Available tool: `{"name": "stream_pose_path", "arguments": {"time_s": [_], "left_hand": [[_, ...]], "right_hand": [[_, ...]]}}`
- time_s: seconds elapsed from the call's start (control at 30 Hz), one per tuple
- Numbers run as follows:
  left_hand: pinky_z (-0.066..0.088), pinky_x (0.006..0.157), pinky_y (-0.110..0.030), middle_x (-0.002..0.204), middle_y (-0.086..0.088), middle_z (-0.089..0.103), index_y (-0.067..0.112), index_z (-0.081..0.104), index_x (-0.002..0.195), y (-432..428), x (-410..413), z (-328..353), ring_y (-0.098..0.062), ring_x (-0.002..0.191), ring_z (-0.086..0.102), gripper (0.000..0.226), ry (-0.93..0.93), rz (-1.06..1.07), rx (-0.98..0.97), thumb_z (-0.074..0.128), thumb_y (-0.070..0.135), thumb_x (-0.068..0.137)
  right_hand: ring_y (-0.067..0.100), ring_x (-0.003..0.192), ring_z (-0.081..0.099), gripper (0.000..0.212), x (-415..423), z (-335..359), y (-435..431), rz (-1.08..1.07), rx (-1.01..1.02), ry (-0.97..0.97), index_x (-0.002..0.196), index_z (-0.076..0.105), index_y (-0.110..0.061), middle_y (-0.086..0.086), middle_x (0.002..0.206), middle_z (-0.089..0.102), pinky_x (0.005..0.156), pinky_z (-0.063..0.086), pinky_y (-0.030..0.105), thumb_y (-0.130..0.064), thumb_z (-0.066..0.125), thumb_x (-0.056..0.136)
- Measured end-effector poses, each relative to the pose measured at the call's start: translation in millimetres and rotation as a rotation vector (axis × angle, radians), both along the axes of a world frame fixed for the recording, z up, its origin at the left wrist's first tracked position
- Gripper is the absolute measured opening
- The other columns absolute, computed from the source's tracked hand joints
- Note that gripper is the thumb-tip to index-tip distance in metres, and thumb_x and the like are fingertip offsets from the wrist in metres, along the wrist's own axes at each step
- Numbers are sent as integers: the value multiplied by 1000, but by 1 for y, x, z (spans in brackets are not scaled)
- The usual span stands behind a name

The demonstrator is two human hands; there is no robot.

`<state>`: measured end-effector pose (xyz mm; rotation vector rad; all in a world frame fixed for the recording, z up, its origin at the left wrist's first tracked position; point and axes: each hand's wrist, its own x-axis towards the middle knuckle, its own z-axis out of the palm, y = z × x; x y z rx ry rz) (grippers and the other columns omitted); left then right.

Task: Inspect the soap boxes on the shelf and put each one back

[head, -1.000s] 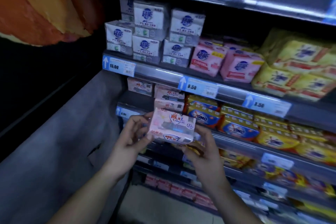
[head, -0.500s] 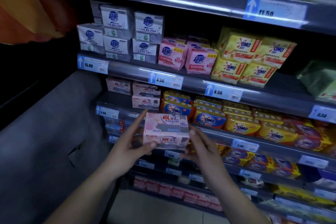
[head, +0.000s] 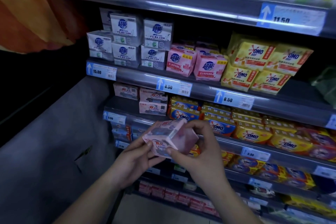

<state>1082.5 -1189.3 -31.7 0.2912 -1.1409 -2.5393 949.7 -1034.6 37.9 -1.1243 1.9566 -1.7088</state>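
The pink soap box (head: pixel 170 137) is off the shelf (head: pixel 119 105), held in front of it between both hands. The left hand (head: pixel 134 160) pinches the box's near left corner between thumb and fingers, and the right hand (head: pixel 203 151) curls its fingers over the far end with the thumb on the near face. The box is tilted with one edge toward the camera, askew to the shelf, and the matching pink boxes (head: pixel 153 102) stand above and slightly left of it, so returning it likely means squaring it and lifting it away, left hand leading.
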Motion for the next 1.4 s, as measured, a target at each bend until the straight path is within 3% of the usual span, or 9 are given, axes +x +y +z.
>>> {"name": "stream_pose_path", "arguments": {"time_s": [0.2, 0.3, 0.47, 0.67, 0.87, 0.97, 1.07, 1.2, 1.4], "left_hand": [[59, 87, -38, 138, -17, 61, 18, 50, 147, -13, -2, 12, -29, 117, 66, 67, 52, 142, -126, 76, 17, 85], [56, 58, -26, 111, -9, 70, 28, 61, 128, -11, -3, 30, -22, 81, 71, 68, -73, 479, -418, 87, 21, 65], [49, 56, -16, 106, 13, 65, 36, 49, 114, -2, -1, 45, -8, 59, 63, 75, -166, 746, -811, 94, 31, 55], [55, 47, -29, 92, 11, 68, 44, 56, 128, -17, 7, 55, -12, 58, 67, 66, -289, 706, -823, 85, 47, 69], [27, 40, -22, 61, -7, 51, 29, 71, 95, -45, 3, 47, -17, 34, 42, 46, -458, 498, -466, 72, 67, 69], [27, 41, -22, 60, -5, 52, 30, 73, 93, -48, 3, 44, -17, 35, 42, 47, -471, 475, -472, 73, 70, 68], [43, 47, -28, 81, -1, 75, 33, 71, 111, -49, 7, 43, -21, 57, 64, 46, -406, 449, -532, 78, 58, 72], [57, 90, -27, 130, 0, 72, 19, 59, 136, -54, 10, 37, -16, 115, 70, 57, -264, 408, -624, 81, 13, 84], [54, 92, -22, 129, 7, 69, 33, 60, 140, -73, 17, 17, -11, 116, 66, 62, -349, 534, -773, 69, -4, 91]], "right_hand": [[18, 100, 70, 45, 0, 5, -13, -9, -111, -160, 113, 63, -22, -7, 108, 70, 84, 61, 44, -37, 86, 77], [15, 107, 72, 30, -4, -6, -22, -20, -88, -476, 114, 71, -30, -10, 113, 75, 94, 57, 46, -40, 74, 86], [28, 108, 73, 35, -7, -14, -43, 81, -211, -946, 124, 66, -7, 18, 120, 74, 83, 61, 33, -16, 60, 91], [24, 100, 72, 29, -13, -15, -44, 169, -122, -779, 118, 63, -15, 10, 114, 74, 79, 60, 32, -32, 64, 94], [14, 59, 43, 39, -11, -11, -41, 143, 7, -616, 99, 63, -24, 3, 73, 46, 53, 41, 28, -60, 70, 85], [15, 60, 43, 43, -7, -8, -41, 140, 25, -627, 100, 63, -23, 9, 77, 44, 53, 41, 29, -62, 70, 82], [15, 77, 68, 18, -10, -10, -38, 111, 44, -577, 100, 69, -30, -1, 92, 71, 66, 58, 26, -43, 72, 88], [10, 107, 73, 28, -9, -12, -42, 82, 65, -491, 109, 72, -40, -16, 113, 74, 90, 61, 31, -14, 65, 99], [-3, 117, 63, 40, 4, -18, -60, 68, 161, -406, 121, 69, -48, -26, 122, 70, 96, 49, 30, -16, 66, 97]]}}
